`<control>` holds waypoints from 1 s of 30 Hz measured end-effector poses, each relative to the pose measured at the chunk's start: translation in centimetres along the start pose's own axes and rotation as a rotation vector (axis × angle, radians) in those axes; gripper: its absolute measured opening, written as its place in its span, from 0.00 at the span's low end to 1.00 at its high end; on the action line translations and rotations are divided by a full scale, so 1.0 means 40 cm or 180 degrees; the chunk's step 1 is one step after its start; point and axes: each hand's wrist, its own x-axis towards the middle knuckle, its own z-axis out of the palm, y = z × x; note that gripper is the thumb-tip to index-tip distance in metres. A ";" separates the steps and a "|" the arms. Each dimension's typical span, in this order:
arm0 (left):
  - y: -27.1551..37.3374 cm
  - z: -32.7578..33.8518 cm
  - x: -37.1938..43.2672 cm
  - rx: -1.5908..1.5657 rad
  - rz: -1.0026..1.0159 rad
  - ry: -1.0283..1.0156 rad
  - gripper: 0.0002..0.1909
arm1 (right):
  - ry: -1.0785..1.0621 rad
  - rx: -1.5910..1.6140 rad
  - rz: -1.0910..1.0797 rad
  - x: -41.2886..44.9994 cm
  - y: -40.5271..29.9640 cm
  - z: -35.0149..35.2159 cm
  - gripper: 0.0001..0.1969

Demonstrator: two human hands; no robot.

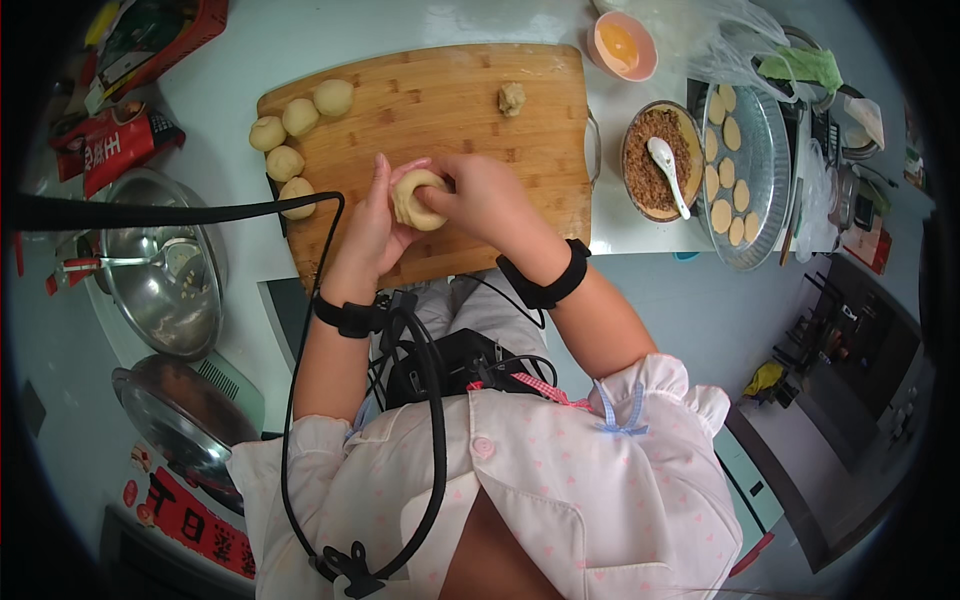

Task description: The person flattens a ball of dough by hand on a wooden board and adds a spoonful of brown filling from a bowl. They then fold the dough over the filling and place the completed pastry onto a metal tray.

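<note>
A hollowed piece of pale dough (409, 208) is held between my hands above the wooden cutting board (427, 112). My left hand (381, 217) cups it from the left side and below. The thumb of my right hand (476, 196) presses into the hollow, while its fingers wrap the outer wall. Several smooth dough balls (300, 117) line the board's left end. A small rough lump of dough (512, 98) lies near the far right of the board.
To the right stand a bowl of brown crumbly filling (652, 161) with a white spoon (667, 172), a pink bowl (643, 71) of orange-yellow liquid, and a foil tray (757, 161) of flat dough rounds. Metal bowls (202, 322) sit at left. A black cable (292, 420) hangs by my left arm.
</note>
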 end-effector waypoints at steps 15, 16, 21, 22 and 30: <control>0.005 -0.002 -0.007 0.0638 -0.0026 0.0097 0.32 | 0.0602 -0.0745 -0.0553 -0.019 -0.019 0.012 0.10; 0.008 0.001 -0.010 0.0792 -0.0177 0.0132 0.32 | 0.0604 -0.0743 -0.0553 -0.014 -0.015 0.009 0.10; 0.004 0.005 -0.003 0.0265 0.0008 -0.0068 0.33 | 0.0124 0.0239 -0.0196 0.001 -0.002 0.013 0.11; 0.002 0.007 -0.002 0.0057 0.0061 0.0012 0.32 | 0.0122 0.0240 -0.0196 0.002 0.002 0.015 0.11; -0.014 -0.006 0.006 0.0246 0.0538 0.0102 0.27 | -0.0083 0.0737 0.0050 0.005 0.023 0.020 0.14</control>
